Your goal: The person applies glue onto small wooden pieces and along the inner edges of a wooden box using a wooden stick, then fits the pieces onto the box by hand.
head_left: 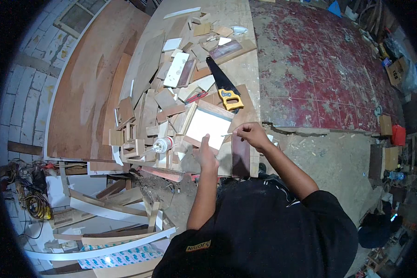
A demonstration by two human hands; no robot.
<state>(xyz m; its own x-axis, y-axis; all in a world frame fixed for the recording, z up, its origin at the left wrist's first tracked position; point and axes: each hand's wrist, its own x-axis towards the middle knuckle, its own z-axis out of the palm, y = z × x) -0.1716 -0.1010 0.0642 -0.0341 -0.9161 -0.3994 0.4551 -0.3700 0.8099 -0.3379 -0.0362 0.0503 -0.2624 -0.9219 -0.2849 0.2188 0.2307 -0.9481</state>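
Note:
A shallow wooden tray-like frame (210, 125) with a white bottom lies tilted on the worktable. My left hand (206, 154) grips its near edge, thumb on top and the other fingers mostly hidden. My right hand (251, 135) is at the frame's right side, fingers pinched on a thin, pale stick (227, 134) that points left over the frame's edge. Too small to tell is whether the stick touches the wood. Just beyond the frame lies a handsaw (225, 85) with a yellow handle. A white bottle (162, 144) rests on its side to the left.
Wood offcuts (177, 69) cover much of the worktable (238, 11). Red-handled pliers (196, 97) lie among them. A large brown board (90, 83) stands along the left wall. Wood strips (109, 211) are piled at lower left. Worn red tiles (319, 69) spread out at right.

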